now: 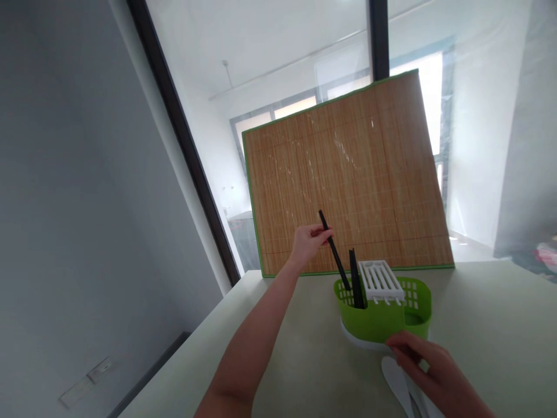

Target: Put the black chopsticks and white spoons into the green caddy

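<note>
A black chopstick point(334, 249) is pinched between the thumb and fingers of my left hand point(310, 241). It leans, with its lower end inside the left compartment of a green cutlery caddy point(378, 322). More black chopsticks point(356, 281) stand upright in that compartment. Across the caddy's middle lies a white slatted rack point(380, 280) with small hooks along its front. My right hand point(429, 366) is at the caddy's front, thumb and fingertips drawn together by its white base point(361, 341); whether anything is between them is hidden. Below that hand lies a white spoon-like utensil point(397, 380), partly covered.
The caddy stands on a pale table point(304, 348). Behind it, a brown bamboo mat point(348, 180) with green edging leans against the glass. A grey wall point(87, 203) rises on the left. Other utensils, partly hidden, lie by the spoon-like one at the bottom edge.
</note>
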The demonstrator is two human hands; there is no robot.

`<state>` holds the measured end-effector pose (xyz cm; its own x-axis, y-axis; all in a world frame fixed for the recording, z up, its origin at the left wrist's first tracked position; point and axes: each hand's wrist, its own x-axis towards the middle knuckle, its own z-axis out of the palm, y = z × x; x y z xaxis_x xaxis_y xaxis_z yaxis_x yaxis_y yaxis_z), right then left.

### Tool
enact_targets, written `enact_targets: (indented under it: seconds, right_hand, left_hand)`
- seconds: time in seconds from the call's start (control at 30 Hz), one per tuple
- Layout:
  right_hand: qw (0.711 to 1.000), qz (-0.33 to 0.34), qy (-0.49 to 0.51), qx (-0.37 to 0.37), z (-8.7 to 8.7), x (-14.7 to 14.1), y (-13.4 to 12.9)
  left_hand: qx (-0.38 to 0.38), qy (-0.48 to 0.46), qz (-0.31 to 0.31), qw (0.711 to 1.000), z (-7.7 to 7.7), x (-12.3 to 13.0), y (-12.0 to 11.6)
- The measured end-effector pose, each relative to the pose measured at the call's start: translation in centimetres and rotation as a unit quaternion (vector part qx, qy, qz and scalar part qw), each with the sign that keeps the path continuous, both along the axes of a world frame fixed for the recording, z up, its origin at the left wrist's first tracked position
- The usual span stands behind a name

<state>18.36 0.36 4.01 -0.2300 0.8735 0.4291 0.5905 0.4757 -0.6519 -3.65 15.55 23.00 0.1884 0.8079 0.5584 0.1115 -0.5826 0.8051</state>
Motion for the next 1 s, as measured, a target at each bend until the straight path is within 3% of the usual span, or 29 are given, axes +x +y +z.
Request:
enact_targets:
  seconds: [0.17, 0.37, 0.53, 0.77, 0.87, 1.0]
  right_hand:
    - [1.0, -0.019, 0.007, -0.003, -0.7, 0.7, 0.1]
    - [1.0, -0.018, 0.003, -0.007, -0.6, 1.0, 0.2]
    - [1.0, -0.021, -0.022, -0.003, -0.9, 0.9, 0.3]
    - [0.995, -0.027, -0.089, -0.041, -0.8, 0.6, 0.4]
    - [0.987, -0.044, -0.149, -0.051, -1.3, 0.4, 0.5]
    - [0.971, -0.083, -0.221, -0.025, -2.9, 0.2, 0.7]
  left_hand:
    - [-0.116, 0.097, 0.022, 0.988, -4.9, 2.5, 4.5]
    - [-0.196, 0.138, -0.007, 0.971, -9.3, 3.3, 6.1]
    - [-0.218, 0.172, -0.037, 0.96, -10.8, 3.6, 6.4]
    - [-0.174, 0.231, -0.028, 0.957, -12.3, 3.4, 6.6]
    - [-0.152, 0.242, -0.011, 0.958, -13.0, 3.0, 6.1]
    - [-0.114, 0.219, 0.059, 0.967, -13.4, 1.8, 4.4]
